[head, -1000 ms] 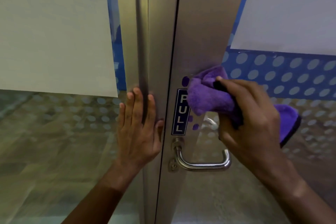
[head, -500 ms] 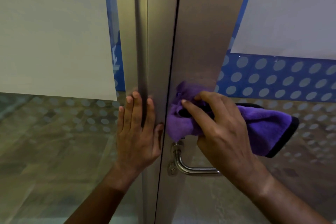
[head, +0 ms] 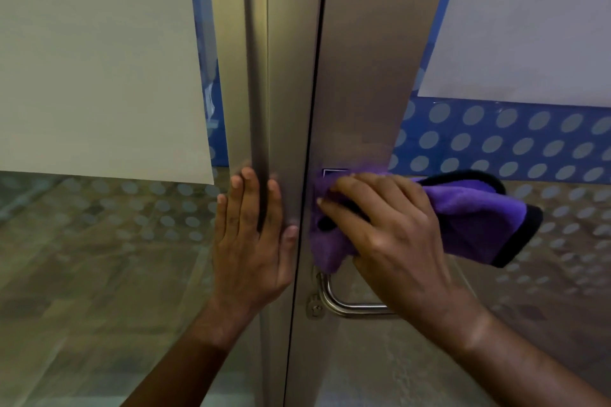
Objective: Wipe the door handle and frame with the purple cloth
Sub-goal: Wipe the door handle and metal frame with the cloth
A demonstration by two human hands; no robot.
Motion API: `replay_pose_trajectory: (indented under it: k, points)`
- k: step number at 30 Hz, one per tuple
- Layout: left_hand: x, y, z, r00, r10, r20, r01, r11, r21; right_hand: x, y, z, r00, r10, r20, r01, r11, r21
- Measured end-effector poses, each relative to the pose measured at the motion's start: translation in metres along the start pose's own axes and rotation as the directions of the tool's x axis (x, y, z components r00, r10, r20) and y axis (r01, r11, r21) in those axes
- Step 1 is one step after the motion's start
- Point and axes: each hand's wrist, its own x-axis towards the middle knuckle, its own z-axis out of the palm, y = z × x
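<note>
My right hand (head: 390, 235) presses the purple cloth (head: 476, 215) with a black edge against the brushed-metal door frame (head: 360, 76), just above the handle. The cloth covers most of the PULL sticker; only its top corner (head: 334, 172) shows. The steel lever handle (head: 344, 302) sits below the cloth, its right end hidden behind my wrist. A loose end of the cloth hangs out to the right over the glass. My left hand (head: 251, 241) lies flat with straight fingers on the left door's metal frame (head: 281, 76), beside the seam.
Glass panels with frosted dots and a blue band (head: 496, 139) flank the frames. A white paper sheet (head: 99, 59) covers the left glass and another (head: 529, 20) the upper right glass. A keyhole (head: 314, 307) sits at the handle's base.
My right hand has swept the cloth leftward and slightly down from beside the PULL sticker, so it now covers the sticker. My left hand has stayed flat on the left frame.
</note>
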Motion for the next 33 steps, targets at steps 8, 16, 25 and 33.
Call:
replay_pose_trajectory:
  k: [8,16,25,33]
  points:
    - [0.0,-0.002,0.001,1.0,0.009,0.019,-0.008,1.0,-0.014,0.018,-0.006,0.007,0.956,0.26,-0.139,-0.248,0.964,0.094]
    - [0.001,0.001,0.0,1.0,0.004,0.004,-0.004,1.0,0.005,-0.01,0.003,0.004,0.995,-0.04,0.088,0.045,0.997,-0.057]
    - [0.001,0.0,0.0,1.0,0.006,0.021,-0.006,0.999,-0.031,0.012,-0.011,0.015,0.987,0.112,-0.118,-0.111,0.994,0.014]
    - [0.003,0.002,-0.001,1.0,-0.003,0.011,0.003,1.0,-0.008,-0.023,0.011,0.009,0.963,0.258,-0.078,-0.255,0.966,0.044]
